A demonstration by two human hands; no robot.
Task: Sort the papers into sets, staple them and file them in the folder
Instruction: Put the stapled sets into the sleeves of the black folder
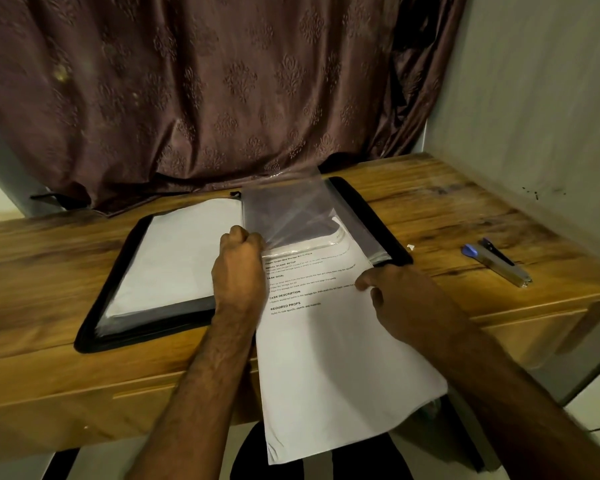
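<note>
The left hand (238, 268) is curled into a loose fist, its fingers pinching the near edge of a clear plastic sleeve (291, 211) and lifting it so the sleeve stands up off the right half of the folder. The right hand (400, 299) pinches the right edge of a set of papers (329, 358), thumb on top of the printed side, the other fingers hidden under the sheet. The top end of the papers sits at the mouth of the lifted sleeve, a rounded corner already showing through the plastic, while the lower end hangs over the near edge of the table toward the person's lap. Bold headings and short lines of print cover the upper part of the top page; the rest is blank.

The folder (94, 317) lies open and flat on the wooden table (447, 206), black edging all round. Its left half holds a stack of sleeves with white paper inside. On the table to the right, well apart from the folder, lies 1 stapler (497, 261) with a blue end, and a small white scrap (410, 247) rests between it and the folder. A dark patterned curtain (205, 91) hangs behind the table, its hem resting on the far edge.
</note>
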